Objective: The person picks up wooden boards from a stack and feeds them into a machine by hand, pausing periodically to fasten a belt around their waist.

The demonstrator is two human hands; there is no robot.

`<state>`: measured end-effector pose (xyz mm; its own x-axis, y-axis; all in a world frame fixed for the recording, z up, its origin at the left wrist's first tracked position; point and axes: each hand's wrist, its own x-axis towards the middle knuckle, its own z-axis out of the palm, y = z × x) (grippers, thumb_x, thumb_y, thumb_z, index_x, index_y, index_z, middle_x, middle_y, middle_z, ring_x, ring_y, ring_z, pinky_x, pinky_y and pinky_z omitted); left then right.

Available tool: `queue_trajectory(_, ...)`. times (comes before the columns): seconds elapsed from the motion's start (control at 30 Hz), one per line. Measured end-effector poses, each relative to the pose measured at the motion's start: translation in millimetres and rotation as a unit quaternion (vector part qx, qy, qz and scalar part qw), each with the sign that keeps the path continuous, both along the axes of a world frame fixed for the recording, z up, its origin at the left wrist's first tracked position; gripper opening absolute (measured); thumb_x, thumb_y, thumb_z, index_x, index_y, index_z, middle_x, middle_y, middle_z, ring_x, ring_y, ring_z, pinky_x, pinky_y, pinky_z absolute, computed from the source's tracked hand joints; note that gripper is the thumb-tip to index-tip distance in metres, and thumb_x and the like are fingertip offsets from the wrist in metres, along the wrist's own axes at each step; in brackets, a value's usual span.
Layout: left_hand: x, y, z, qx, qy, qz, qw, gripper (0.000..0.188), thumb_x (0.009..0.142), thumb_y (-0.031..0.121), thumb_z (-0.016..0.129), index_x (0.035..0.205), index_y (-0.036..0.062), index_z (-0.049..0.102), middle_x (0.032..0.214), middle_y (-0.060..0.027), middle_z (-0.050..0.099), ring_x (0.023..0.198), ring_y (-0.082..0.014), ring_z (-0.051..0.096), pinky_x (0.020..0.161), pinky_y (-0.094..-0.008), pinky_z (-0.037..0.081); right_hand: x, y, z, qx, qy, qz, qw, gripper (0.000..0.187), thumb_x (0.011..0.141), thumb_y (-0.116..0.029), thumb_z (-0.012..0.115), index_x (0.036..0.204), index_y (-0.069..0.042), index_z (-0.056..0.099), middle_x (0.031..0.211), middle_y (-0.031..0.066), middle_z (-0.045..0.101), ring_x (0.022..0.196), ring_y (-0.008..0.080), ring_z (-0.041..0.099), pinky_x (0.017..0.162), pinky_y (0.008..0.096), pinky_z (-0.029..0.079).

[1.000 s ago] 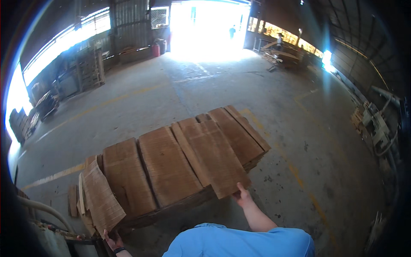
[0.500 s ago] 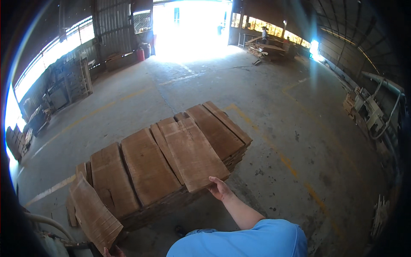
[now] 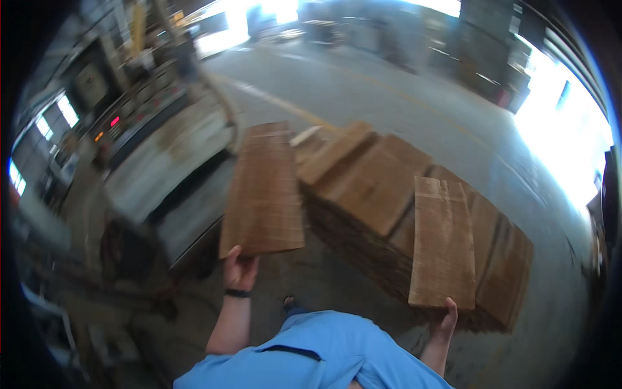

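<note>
My left hand (image 3: 240, 271), with a dark band at the wrist, grips the near end of a wide brown wooden board (image 3: 264, 188). That board is held out in front, between a machine and a stack of boards. My right hand (image 3: 444, 318) is closed on the near end of a second wooden board (image 3: 443, 243), thumb on top and the other fingers hidden beneath. This second board overlaps the stack of wooden boards (image 3: 382, 188) in view; whether it touches the stack I cannot tell.
To my left stands a large machine with a pale flat bed (image 3: 172, 155) and a control panel (image 3: 120, 123) with lit red digits. Grey concrete floor (image 3: 285, 78) with a yellow line lies beyond the stack. Bright openings show at the far side and right.
My view has swung left, bringing the machine into sight. Both boards remain in my hands; the left one now shows fully, and the right one has come away from its place on the stack.
</note>
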<state>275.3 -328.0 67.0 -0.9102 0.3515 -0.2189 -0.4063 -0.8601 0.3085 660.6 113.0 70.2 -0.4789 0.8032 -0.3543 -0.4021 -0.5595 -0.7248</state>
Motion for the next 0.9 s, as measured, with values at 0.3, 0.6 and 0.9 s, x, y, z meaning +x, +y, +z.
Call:
queue_trajectory(0.3, -19, -103, -33, 0.017, -0.008, 0.095, 0.995, 0.038, 0.095, 0.009, 0.071, 0.132, 0.0095, 0.061, 0.127, -0.0118, 0.069, 0.116, -0.0306, 0.067, 0.096, -0.0496, 0.06, -196, -81, -31, -0.005, 0.039, 0.226, 0.973, 0.039, 0.085, -0.017, 0.07, 0.12, -0.002, 0.067, 0.114, 0.009, 0.07, 0.103, 0.0225, 0.068, 0.092, 0.0411, 0.055)
queue_trajectory(0.6, -121, -285, -203, -0.415, 0.146, 0.156, 0.885, 0.054, 0.078, 0.018, 0.087, 0.128, 0.0064, 0.068, 0.114, -0.0117, 0.073, 0.105, -0.031, 0.067, 0.089, -0.0481, 0.057, -394, -237, -22, -0.037, -0.025, 0.443, 0.895, 0.014, 0.085, -0.024, 0.078, 0.089, -0.011, 0.073, 0.082, -0.0013, 0.066, 0.079, 0.0114, 0.063, 0.064, 0.0304, 0.048)
queue_trajectory(0.9, -229, -246, -217, -0.453, 0.259, 0.016, 0.853, 0.057, 0.079, 0.021, 0.086, 0.131, 0.007, 0.065, 0.119, -0.0128, 0.068, 0.11, -0.0322, 0.063, 0.093, -0.0492, 0.054, -472, -299, -99, -0.092, -0.02, 0.446, 0.89, 0.031, 0.081, -0.02, 0.078, 0.108, -0.009, 0.068, 0.101, 0.0065, 0.07, 0.092, 0.0192, 0.069, 0.081, 0.0368, 0.058)
